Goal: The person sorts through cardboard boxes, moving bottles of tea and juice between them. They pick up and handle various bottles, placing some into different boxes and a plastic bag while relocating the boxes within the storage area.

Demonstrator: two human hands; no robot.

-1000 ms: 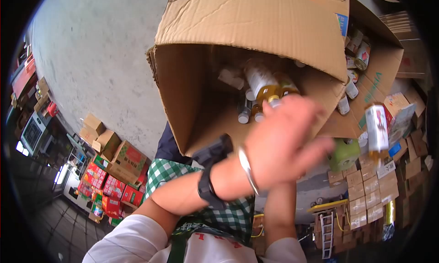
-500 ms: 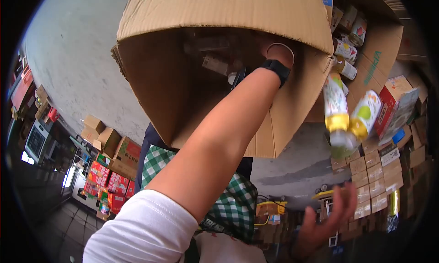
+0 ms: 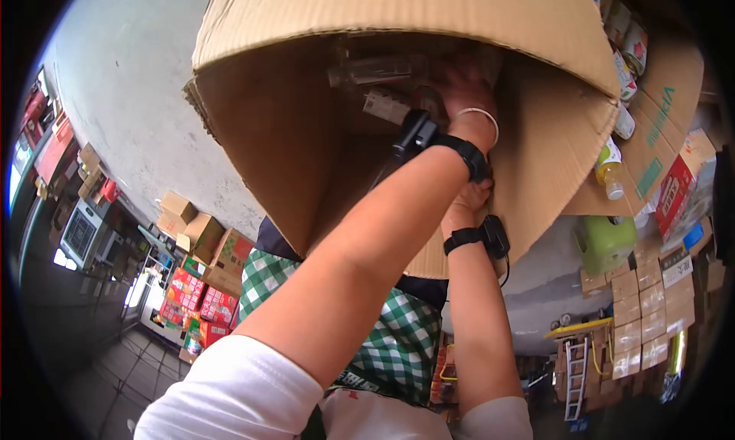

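A large cardboard box (image 3: 398, 15) has its opening turned toward me. My left hand (image 3: 465, 88) is deep inside, fingers spread beside clear plastic bottles (image 3: 383, 70); whether it touches them is hard to see in the shadow. Near them lies a small item with a pale printed label (image 3: 385, 105). Lower, by the inner right wall, is my right hand (image 3: 475, 195), partly covered by my left wrist. Its visible fingers are bent, and what they hold, if anything, is hidden. Both wrists wear black straps with small devices.
On the right, an open carton (image 3: 666, 118) holds several labelled bottles (image 3: 634, 50), one with a yellow drink (image 3: 610, 168). Below are a green jug (image 3: 609, 241), a red-and-white box (image 3: 677, 187) and stacked brown cartons (image 3: 639, 310). Red cartons (image 3: 203, 294) stand lower left.
My right hand has moved from the lower right, where it was open, into the box. Two bottles blurred beside the carton are no longer there. My left hand stays inside the box.
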